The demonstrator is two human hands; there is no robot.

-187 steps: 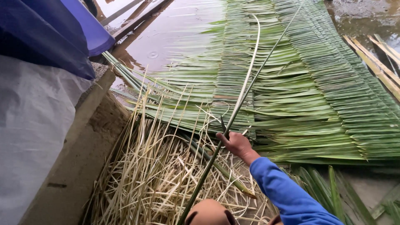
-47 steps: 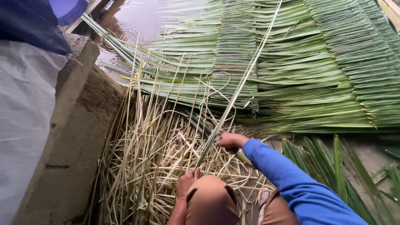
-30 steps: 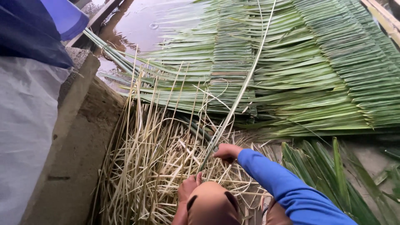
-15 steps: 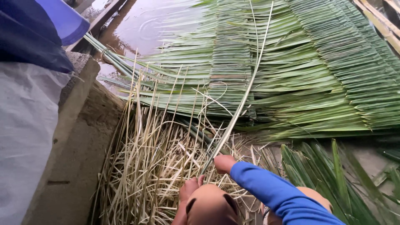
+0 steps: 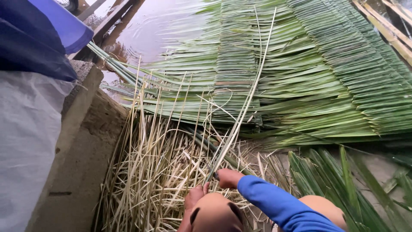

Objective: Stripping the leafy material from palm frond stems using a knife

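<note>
A long, thin green palm leaf point(image 5: 249, 99) slants from my hands up to the top of the view. My right hand point(image 5: 227, 178), in a blue sleeve, is closed on the leaf near its lower end. My left hand point(image 5: 195, 195) grips the leaf's base just below, partly hidden behind my knee point(image 5: 216, 217). Both hands hover over a heap of dry yellow leaf ribs and strips point(image 5: 150, 172). I cannot tell whether the right hand also holds a blade.
Stacked panels of folded green palm leaves point(image 5: 309, 73) lie beyond the heap, reaching into muddy water point(image 5: 154, 30). A concrete ledge point(image 5: 81, 141), white sheet point(image 5: 30, 141) and blue tarp point(image 5: 38, 34) line the left. Loose green fronds point(image 5: 339, 184) lie right; wooden slats point(image 5: 386, 30) top right.
My right hand has slid down the leaf toward my left hand and my knees. The leaf's upper part has swung slightly left. The left hand stays at the base.
</note>
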